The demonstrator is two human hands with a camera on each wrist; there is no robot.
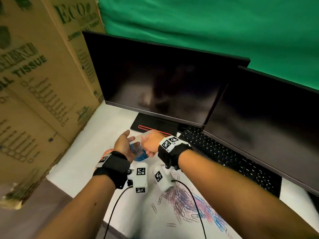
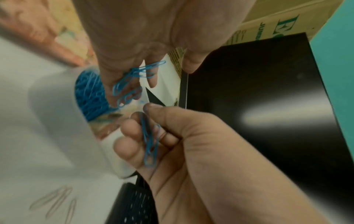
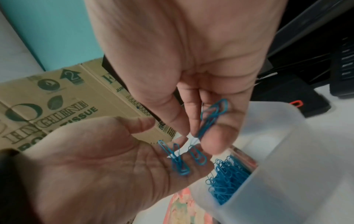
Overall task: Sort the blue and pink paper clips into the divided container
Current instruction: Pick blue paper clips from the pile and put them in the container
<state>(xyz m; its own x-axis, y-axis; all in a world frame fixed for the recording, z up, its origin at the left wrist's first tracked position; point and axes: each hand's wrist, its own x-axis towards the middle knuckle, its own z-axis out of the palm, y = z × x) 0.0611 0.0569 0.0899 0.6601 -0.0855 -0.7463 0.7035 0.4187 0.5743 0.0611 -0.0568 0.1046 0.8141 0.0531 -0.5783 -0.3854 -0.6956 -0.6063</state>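
My left hand [image 1: 125, 144] is held flat and open, palm up, over the translucent divided container [image 3: 277, 151]. Loose blue paper clips [image 3: 179, 160] lie on its fingers, which the left wrist view also shows [image 2: 132, 78]. Right beside it, my right hand [image 1: 149, 144] pinches a small bunch of blue clips [image 3: 212, 118] between thumb and fingertips, just above the left palm. One compartment below holds a heap of blue clips [image 3: 226, 183]. A mixed pile of pink and blue clips [image 1: 189, 204] lies on the white table near my right forearm.
Two dark monitors [image 1: 155, 80] and a black keyboard [image 1: 224, 152] stand behind and to the right. Cardboard boxes [image 1: 34, 83] wall off the left. A pink patterned item [image 1: 107, 151] lies by the container. Wrist camera cables [image 1: 117, 204] hang across the near table.
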